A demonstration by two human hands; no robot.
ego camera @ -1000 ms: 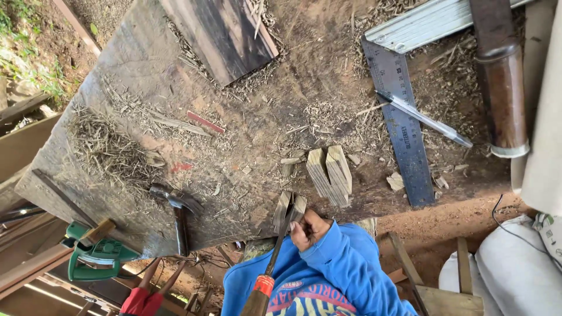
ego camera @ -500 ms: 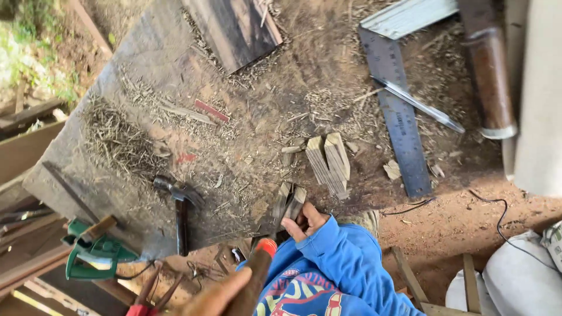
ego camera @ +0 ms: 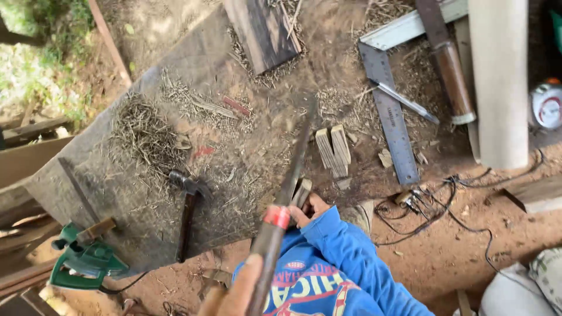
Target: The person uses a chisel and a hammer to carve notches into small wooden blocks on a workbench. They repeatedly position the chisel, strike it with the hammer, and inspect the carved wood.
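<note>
While the green power tool is lying idle at the far left edge of the worn work board, with a thin dark metal strip just above it, a claw hammer is resting on the board a little further in, head up and handle pointing down. Dry shavings are lying scattered across the board beside it. Moving inward, one hand is coming in at the bottom edge with its fingers closed round the brown handle of a long blade, which is slanting up and to the right, its red collar near the middle and its blurred tip reaching over the board. Just right of that, the other hand, in a blue sleeve, is closing on a small wooden piece, pressing it down where the blade is crossing; from this angle I cannot say which hand is left and which right. Beyond it, two short split wood pieces are lying side by side, near a steel square with a slim metal tool across it. Further right, a brown cylinder with a metal band is lying beside a pale post, with black wires trailing over the dirt below.
</note>
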